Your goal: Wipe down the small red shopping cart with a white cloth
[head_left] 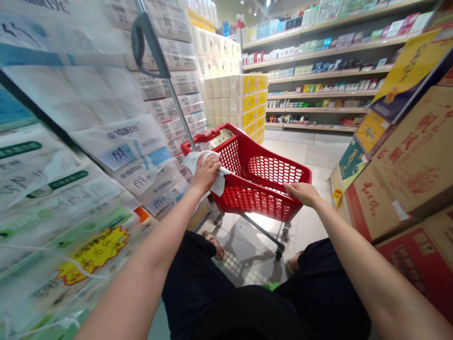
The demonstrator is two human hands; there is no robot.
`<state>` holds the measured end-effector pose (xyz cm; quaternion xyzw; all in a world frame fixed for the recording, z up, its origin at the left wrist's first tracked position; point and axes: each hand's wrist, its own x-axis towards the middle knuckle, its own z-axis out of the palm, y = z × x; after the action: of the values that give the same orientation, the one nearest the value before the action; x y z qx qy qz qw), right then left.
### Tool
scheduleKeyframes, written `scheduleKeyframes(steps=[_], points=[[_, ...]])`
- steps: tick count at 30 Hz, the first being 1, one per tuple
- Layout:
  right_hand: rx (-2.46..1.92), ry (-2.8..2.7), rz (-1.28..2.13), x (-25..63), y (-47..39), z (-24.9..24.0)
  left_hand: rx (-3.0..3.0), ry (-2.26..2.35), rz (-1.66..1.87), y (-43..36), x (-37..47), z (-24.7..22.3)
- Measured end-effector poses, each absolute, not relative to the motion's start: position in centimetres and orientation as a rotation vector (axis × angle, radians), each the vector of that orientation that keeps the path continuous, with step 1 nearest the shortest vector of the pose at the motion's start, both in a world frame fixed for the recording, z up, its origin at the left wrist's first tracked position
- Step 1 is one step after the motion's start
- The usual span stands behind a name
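Legs in dark trousers fill the near foreground, feet in sandals on the tiled floor (318, 160). Tissue packs (106, 141) crowd the left, cardboard boxes (417, 160) the right. Between them stands a red basket trolley (262, 184). The left hand (206, 172) presses a white cloth (198, 160) onto its near-left rim, fingers curled on the cloth. The right hand (302, 192) rests on the right rim, fingers closed over it. Shelves (318, 71) stand beyond.

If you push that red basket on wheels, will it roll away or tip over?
The red shopping basket would probably roll easily: it stands on small wheels on smooth floor tiles. It looks empty and is mesh plastic, so likely light. The right hand grips its rim while the left hand presses a white cloth there.
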<state>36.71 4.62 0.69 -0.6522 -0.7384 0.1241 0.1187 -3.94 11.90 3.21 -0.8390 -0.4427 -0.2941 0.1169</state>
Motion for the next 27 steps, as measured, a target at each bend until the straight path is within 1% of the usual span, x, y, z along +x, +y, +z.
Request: scheduleKeyframes(steps=[6, 12, 16, 20, 24, 27], points=[[-1.949, -2.13, 0.342, 36.3, 4.6, 0.7, -2.362, -1.408, -1.113, 8.1, 2.2, -0.2], [-1.982, -2.131, 0.292, 35.9, 4.6, 0.2, -2.547, -1.345, -1.254, 3.0, 11.4, -2.7], [-1.973, -2.136, 0.256, 35.8, 4.4, 0.0, -2.655, -1.288, -1.326, -0.1, 15.8, -3.7], [-1.98, -2.129, 0.257, 35.6, 4.0, 0.0, -2.671, -1.319, -1.403, -2.1, 17.6, -5.4], [-1.972, -2.121, 0.241, 35.2, 3.4, 0.1, -2.557, -1.466, -1.603, -2.5, 18.1, -7.1], [-1.935, -2.157, 0.25, 34.5, 3.1, 0.2, -2.379, -1.623, -1.753, -1.7, 18.1, -7.1]])
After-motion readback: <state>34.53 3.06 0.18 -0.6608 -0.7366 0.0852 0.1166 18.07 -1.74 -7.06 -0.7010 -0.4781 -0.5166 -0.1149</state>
